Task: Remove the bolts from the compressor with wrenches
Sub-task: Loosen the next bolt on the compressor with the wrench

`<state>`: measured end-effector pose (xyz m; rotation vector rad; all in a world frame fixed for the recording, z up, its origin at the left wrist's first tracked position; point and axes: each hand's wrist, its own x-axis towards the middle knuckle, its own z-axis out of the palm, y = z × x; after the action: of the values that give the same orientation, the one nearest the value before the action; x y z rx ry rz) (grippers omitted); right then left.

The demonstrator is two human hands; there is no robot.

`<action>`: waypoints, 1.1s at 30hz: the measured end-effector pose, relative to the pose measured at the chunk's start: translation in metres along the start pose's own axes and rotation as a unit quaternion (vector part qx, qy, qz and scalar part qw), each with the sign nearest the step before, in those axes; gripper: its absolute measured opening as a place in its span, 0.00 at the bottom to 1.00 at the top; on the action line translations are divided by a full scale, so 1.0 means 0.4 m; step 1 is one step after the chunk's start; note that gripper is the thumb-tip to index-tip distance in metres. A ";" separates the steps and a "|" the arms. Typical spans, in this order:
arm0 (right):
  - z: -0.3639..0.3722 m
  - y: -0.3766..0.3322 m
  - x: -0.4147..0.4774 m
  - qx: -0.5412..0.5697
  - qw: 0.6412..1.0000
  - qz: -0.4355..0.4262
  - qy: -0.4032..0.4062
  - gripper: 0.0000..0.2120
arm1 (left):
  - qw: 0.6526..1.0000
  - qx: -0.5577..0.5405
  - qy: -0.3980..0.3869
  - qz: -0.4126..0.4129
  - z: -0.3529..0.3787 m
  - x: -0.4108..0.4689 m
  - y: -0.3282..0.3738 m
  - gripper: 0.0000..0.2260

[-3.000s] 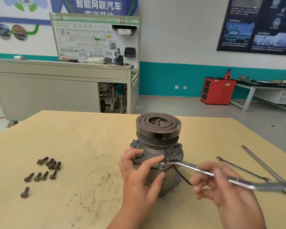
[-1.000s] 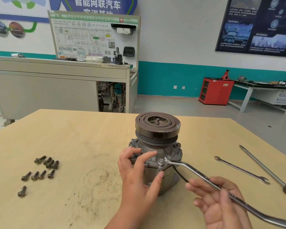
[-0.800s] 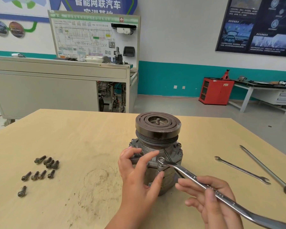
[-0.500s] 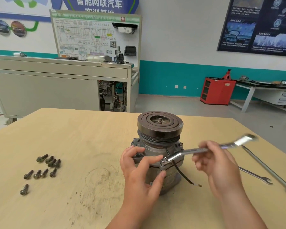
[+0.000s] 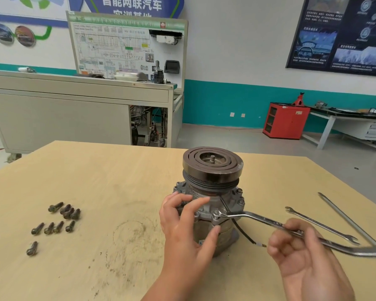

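The grey compressor (image 5: 212, 192) stands upright mid-table with its dark pulley on top. My left hand (image 5: 186, 227) grips its body from the near side, thumb and fingers curled round the flange. A silver ring wrench (image 5: 258, 222) sits on a bolt (image 5: 215, 213) at the front flange and slants out to the lower right. My right hand (image 5: 302, 255) holds the wrench's shaft, palm up, with the fingers curled under it. A black wire (image 5: 240, 230) hangs from the compressor beneath the wrench.
Several loose bolts (image 5: 57, 222) lie in a cluster on the wooden table (image 5: 96, 181) at the left. A thin open-end wrench (image 5: 319, 224) and a long screwdriver (image 5: 347, 220) lie at the right. Benches and a red cabinet (image 5: 285, 120) stand behind.
My right hand swung the wrench handle from up at the far right back down to the near right, turning about the bolt. My left hand stayed on the compressor.
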<state>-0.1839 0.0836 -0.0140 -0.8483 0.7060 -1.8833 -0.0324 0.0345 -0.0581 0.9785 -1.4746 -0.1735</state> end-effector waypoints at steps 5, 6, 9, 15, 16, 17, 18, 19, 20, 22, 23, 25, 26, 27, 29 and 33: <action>0.035 0.007 -0.043 -0.108 0.991 -0.071 -0.041 0.13 | 1.000 0.005 -0.002 0.005 -0.002 -0.001 -0.002 0.18; 0.038 0.006 -0.046 -0.118 0.989 -0.077 -0.046 0.12 | 1.000 0.008 -0.002 0.007 -0.002 0.000 -0.003 0.18; 0.045 -0.004 -0.058 -0.160 0.982 -0.075 -0.061 0.20 | 1.000 0.017 -0.003 0.015 -0.002 0.001 -0.005 0.19; 0.035 0.000 -0.062 -0.183 0.978 -0.088 -0.049 0.09 | 0.999 0.035 -0.002 0.022 0.000 0.001 -0.006 0.19; 0.034 0.001 -0.057 -0.176 0.980 -0.081 -0.047 0.11 | 0.999 0.033 -0.004 0.021 -0.001 0.001 -0.005 0.19; 0.027 0.003 -0.053 -0.176 0.980 -0.076 -0.058 0.11 | 0.999 0.032 -0.005 0.021 -0.001 0.001 -0.005 0.19; 0.035 -0.001 -0.050 -0.173 0.981 -0.065 -0.061 0.14 | 0.999 0.034 -0.006 0.024 -0.001 0.001 -0.005 0.19; 0.034 -0.002 -0.046 -0.180 0.980 -0.062 -0.064 0.21 | 0.999 0.039 -0.006 0.026 -0.001 0.001 -0.006 0.18; 0.039 -0.011 -0.041 -0.171 0.981 -0.048 -0.071 0.24 | 0.999 0.041 -0.007 0.027 -0.001 0.000 -0.007 0.17; 0.031 -0.018 -0.005 -0.154 0.985 -0.048 -0.059 0.16 | 0.999 0.030 -0.008 0.024 -0.001 -0.001 -0.007 0.16; 0.019 -0.016 0.027 -0.149 0.986 -0.036 -0.059 0.16 | 1.000 0.020 -0.009 0.020 -0.001 0.000 -0.005 0.15; 0.015 -0.015 0.111 -0.197 0.978 0.023 -0.067 0.17 | 1.000 -0.003 -0.006 0.009 -0.002 0.001 -0.002 0.14; 0.016 -0.014 0.150 -0.227 0.969 0.059 -0.078 0.16 | 1.000 -0.007 -0.005 0.010 -0.002 0.002 0.000 0.12; 0.015 -0.009 0.185 -0.237 0.962 0.100 -0.095 0.14 | 1.000 -0.006 -0.005 0.015 -0.002 0.002 0.002 0.12; 0.029 0.009 0.236 -0.189 0.960 0.177 -0.112 0.12 | 0.999 0.000 0.003 0.033 -0.002 0.000 -0.001 0.12; 0.020 -0.005 0.221 0.093 0.981 0.163 -0.037 0.06 | 0.999 0.006 0.012 0.028 -0.006 0.005 0.004 0.22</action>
<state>-0.2084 0.0036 0.0154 -0.6361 0.5736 -1.5862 -0.0307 0.0355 -0.0551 0.9438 -1.4803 -0.1111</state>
